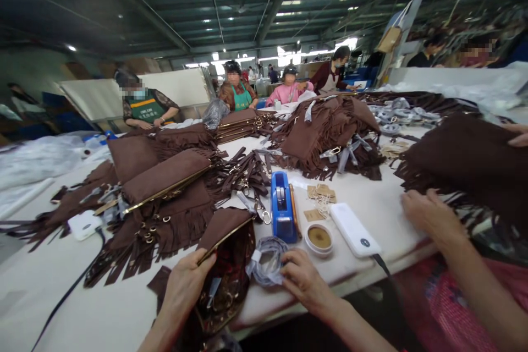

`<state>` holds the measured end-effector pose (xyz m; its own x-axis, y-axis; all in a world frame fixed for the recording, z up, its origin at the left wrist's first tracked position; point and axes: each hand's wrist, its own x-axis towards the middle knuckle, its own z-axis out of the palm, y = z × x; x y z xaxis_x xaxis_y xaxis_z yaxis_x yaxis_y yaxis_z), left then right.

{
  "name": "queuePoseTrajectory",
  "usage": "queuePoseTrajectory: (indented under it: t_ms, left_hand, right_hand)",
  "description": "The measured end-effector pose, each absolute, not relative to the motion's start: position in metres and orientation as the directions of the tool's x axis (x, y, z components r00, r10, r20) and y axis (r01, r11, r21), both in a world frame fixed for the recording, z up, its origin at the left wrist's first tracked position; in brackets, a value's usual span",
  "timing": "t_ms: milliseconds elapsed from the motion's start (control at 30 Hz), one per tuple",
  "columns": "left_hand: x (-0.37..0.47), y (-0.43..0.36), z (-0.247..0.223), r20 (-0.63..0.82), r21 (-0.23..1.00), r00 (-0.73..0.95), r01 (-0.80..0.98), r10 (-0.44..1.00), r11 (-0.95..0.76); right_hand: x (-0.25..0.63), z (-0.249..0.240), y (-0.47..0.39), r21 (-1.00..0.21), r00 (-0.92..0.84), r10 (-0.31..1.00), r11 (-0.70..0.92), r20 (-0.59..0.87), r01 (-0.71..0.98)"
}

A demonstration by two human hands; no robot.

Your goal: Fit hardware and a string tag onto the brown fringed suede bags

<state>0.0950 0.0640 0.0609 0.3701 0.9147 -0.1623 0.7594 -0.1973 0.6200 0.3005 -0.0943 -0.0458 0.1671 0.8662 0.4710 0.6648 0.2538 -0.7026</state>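
Head view: brown bag (pixel 229 264), gold-edged, mouth gaping open.

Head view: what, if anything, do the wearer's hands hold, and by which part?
Left hand: the open bag, by its gold-edged rim. Right hand: at the coil; whether it grips is unclear.

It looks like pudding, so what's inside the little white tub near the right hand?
Inside the white tub is yellowish-brown stuff, darker in the middle; I can't tell what it is. It covers the tub's bottom, so anything underneath is hidden.
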Motion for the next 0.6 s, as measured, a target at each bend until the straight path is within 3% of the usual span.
queuePoseTrajectory:
  t_ms: [200,300,433,600]
  left_hand:
    - [0.098,0.060,0.065,-0.153,0.682,0.387,0.708,0.909,-0.186]
    - [0.102,0.050,0.071,-0.135,0.662,0.419,0.713,0.898,-0.233]
    - [0.105,0.037,0.078,-0.103,0.683,0.457,0.678,0.883,-0.272]
    - [0.105,0.043,0.080,-0.027,0.657,0.468,0.674,0.884,-0.337]
  right_hand:
    - [0.283,-0.018,-0.086,-0.754,0.196,0.856,0.285,0.478,0.593]
    - [0.268,0.000,-0.070,-0.684,0.114,0.902,0.229,0.417,0.692]
    - [0.246,0.012,-0.033,-0.552,0.016,0.974,0.115,0.227,0.826]
    - [0.217,0.006,0.012,-0.626,0.010,0.967,0.158,0.256,0.764]
